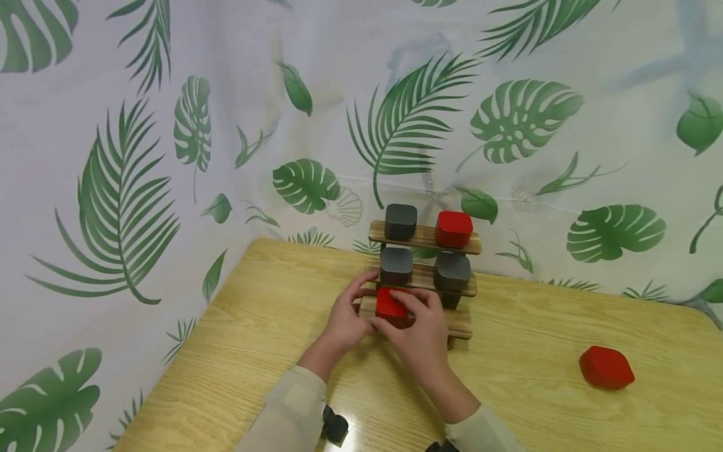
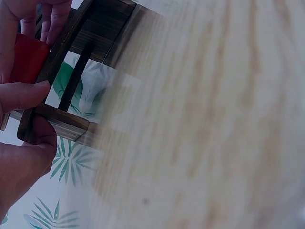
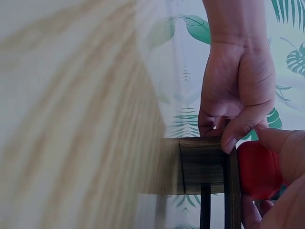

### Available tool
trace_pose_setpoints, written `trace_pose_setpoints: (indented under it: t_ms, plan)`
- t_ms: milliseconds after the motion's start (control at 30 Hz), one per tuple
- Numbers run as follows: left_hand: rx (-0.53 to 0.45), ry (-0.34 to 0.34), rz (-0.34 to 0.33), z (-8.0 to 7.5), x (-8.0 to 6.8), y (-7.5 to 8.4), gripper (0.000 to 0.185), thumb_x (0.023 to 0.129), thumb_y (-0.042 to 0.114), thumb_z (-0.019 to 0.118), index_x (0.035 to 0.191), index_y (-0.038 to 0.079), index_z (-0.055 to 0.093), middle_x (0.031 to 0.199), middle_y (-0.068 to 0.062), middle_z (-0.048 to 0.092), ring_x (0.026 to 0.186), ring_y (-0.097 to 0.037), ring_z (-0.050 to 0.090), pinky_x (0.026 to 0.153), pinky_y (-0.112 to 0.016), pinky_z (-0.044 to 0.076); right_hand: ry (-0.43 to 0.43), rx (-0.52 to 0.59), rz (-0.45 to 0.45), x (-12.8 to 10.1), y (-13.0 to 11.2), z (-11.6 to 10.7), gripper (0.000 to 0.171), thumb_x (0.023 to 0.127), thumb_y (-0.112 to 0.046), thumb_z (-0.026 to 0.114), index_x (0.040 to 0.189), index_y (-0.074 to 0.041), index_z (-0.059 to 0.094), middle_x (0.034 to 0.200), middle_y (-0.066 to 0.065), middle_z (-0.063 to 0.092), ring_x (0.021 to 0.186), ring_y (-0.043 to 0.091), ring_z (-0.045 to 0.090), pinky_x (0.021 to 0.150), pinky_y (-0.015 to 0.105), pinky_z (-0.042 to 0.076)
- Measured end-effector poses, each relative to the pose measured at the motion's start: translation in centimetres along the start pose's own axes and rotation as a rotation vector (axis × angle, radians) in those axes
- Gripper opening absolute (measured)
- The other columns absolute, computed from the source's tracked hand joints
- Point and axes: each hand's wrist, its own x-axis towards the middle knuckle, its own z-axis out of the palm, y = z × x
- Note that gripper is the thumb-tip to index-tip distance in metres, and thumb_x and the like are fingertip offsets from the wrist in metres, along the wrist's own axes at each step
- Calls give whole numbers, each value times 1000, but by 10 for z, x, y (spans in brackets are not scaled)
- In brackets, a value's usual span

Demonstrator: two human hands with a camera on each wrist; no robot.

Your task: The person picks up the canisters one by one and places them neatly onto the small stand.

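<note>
A three-tier wooden stand (image 1: 459, 322) stands on the table near the wall. My left hand (image 1: 346, 319) grips the left end of its lowest step, thumb against the board in the right wrist view. On that step, toward the left, sits a red rounded-square block (image 1: 391, 304), which my right hand (image 1: 425, 329) holds between thumb and fingers. Two dark grey blocks, one left (image 1: 396, 263) and one right (image 1: 453, 269), occupy the middle step. The top step carries another dark grey block (image 1: 401, 220) and a second red block (image 1: 454, 228).
Another red block (image 1: 607, 368) lies by itself on the wooden table (image 1: 531, 351), to the right of the stand. Behind the stand hangs a white leaf-patterned cloth (image 1: 339, 113), which also runs along the table's left side.
</note>
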Motion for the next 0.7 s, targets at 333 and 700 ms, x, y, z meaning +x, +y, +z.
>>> trace_pose_setpoints:
  t_ms: [333, 700]
  plan:
    - [-8, 4, -36, 0, -2, 1, 104, 60, -31, 70, 143, 31, 54, 128, -15, 54, 101, -36, 58, 70, -40, 54, -20, 45, -25, -6, 5, -19, 56, 65, -22, 96, 117, -10, 76, 117, 12, 53, 102, 24, 54, 78, 42, 56]
    - [-11, 6, -38, 1, 1, -2, 107, 57, -31, 72, 144, 29, 53, 130, -15, 53, 100, -35, 58, 68, -40, 54, -67, -20, -17, -7, 13, -40, 53, 69, -15, 94, 118, -10, 75, 117, 12, 55, 97, 29, 61, 80, 43, 56]
